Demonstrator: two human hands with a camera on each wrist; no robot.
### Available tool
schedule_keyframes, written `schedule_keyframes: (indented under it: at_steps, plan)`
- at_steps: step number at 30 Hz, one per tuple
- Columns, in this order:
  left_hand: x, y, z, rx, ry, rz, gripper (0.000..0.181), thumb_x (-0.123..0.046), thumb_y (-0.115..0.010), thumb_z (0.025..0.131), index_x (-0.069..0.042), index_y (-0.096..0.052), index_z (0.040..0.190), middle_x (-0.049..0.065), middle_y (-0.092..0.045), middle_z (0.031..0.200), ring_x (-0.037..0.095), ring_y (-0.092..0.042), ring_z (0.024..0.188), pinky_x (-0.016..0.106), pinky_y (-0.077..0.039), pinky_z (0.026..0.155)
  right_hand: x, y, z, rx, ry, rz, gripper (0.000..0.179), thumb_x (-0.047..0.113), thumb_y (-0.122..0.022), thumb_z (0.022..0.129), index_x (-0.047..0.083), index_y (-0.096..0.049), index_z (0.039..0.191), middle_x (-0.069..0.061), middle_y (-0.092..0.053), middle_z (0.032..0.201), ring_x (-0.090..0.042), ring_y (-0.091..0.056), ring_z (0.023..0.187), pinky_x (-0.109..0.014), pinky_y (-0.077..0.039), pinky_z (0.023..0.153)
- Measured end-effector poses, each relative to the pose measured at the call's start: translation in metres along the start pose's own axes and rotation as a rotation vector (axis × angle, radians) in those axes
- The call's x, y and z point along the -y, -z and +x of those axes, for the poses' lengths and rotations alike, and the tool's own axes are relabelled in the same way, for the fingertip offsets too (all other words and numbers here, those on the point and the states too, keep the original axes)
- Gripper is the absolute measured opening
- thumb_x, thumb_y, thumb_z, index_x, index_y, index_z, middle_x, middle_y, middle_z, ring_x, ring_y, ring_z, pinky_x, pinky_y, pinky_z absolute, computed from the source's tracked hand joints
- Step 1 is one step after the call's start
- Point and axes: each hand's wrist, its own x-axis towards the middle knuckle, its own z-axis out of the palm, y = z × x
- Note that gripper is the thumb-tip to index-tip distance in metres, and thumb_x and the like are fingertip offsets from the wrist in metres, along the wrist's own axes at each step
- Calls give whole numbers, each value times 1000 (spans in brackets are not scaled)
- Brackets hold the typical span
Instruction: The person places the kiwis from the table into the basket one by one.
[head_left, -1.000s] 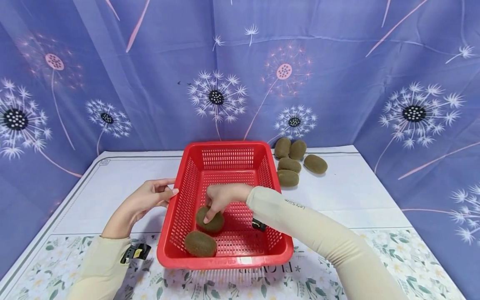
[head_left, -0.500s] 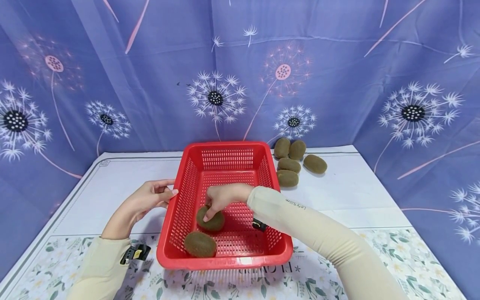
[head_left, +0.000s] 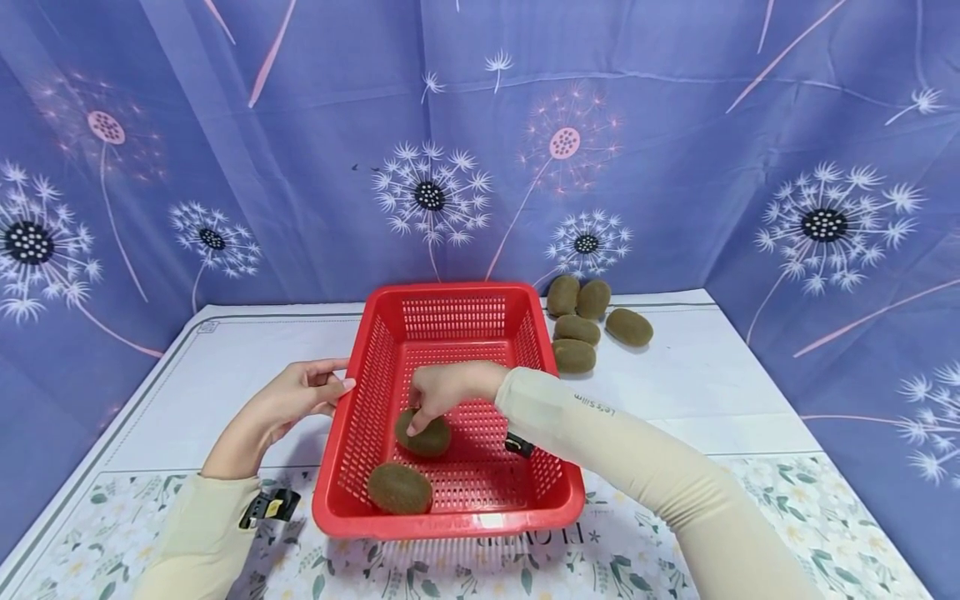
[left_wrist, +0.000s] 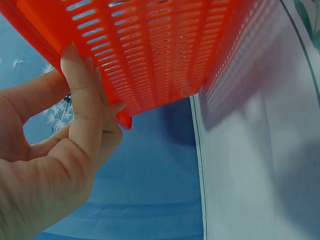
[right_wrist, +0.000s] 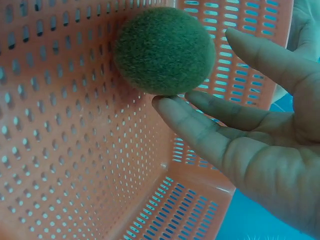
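Note:
A red perforated plastic basket (head_left: pixel 448 524) stands on the table. My left hand (head_left: pixel 296 396) holds its left rim with thumb and fingertips; in the left wrist view, the fingers (left_wrist: pixel 82 107) meet the rim from outside. Inside the basket, my right hand (head_left: pixel 448 390) grips a brown fuzzy kiwi fruit (head_left: pixel 431 439), the thumb lying over its top. From the right wrist, a kiwi (right_wrist: pixel 165 50) shows at the fingertips (right_wrist: pixel 170 107), the thumb close beside it. A second kiwi (head_left: pixel 400 489) lies in the near left corner. The held kiwi's far side is hidden by the hand.
Several more kiwis (head_left: pixel 577 331) lie on the table beyond the basket's right side, one (head_left: pixel 629 327) slightly apart. The cloth (head_left: pixel 675 392) is white, with a floral part at the front. A blue dandelion-print curtain (head_left: pixel 480 108) encloses the back and sides.
The right hand and the kiwi in it have shifted very slightly away from the near rim. The left hand, basket and other kiwis have stayed in place.

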Motion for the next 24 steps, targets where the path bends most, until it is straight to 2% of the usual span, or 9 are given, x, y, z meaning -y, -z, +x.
schedule_keyframes:
  at_steps: [3, 6, 8, 11, 17, 24]
  plan:
    - [-1, 0, 0, 1, -1, 3, 59, -14, -55, 99, 11, -28, 145, 14, -61, 100, 17, -66, 76, 32, -57, 74, 1, 3, -2, -5, -4, -5, 27, 18, -72, 87, -3, -68, 104, 5, -49, 63, -7, -41, 56, -20, -37, 55]
    - [-1, -1, 0, 1, 0, 5, 59, -14, -55, 99, 11, -28, 145, 14, -62, 100, 17, -66, 76, 32, -57, 74, 1, 7, -5, -25, -14, -1, 39, 20, -73, 86, -4, -64, 116, 5, -55, 68, -7, -46, 60, -20, -43, 61]
    - [-1, -1, 0, -1, 1, 7, 59, -14, -54, 99, 11, -28, 146, 14, -62, 100, 17, -66, 76, 31, -57, 74, 2, 10, -7, -42, -11, -2, 45, 21, -73, 86, -5, -62, 121, 5, -61, 77, -5, -52, 68, -19, -46, 68]
    - [0, 0, 0, -1, -5, 7, 59, -13, -54, 99, 12, -28, 145, 13, -62, 99, 17, -66, 75, 31, -57, 75, 3, 17, -13, -67, 8, 10, 49, 22, -72, 87, -5, -59, 125, 1, -64, 86, -6, -55, 73, -20, -48, 70]
    - [0, 0, -2, 8, -30, -3, 57, -10, -54, 98, 14, -29, 144, 12, -62, 97, 16, -66, 75, 31, -57, 75, 3, 33, -29, -144, 101, 25, 42, 16, -70, 88, -3, -60, 125, -8, -68, 107, -10, -63, 92, -20, -51, 82]
    - [-1, 0, -3, 11, -36, -3, 56, -10, -53, 98, 15, -29, 143, 11, -63, 94, 16, -66, 75, 31, -57, 75, -5, 55, -52, -279, 190, 107, 37, 13, -68, 89, -2, -62, 123, -7, -69, 108, -14, -64, 98, -23, -51, 87]
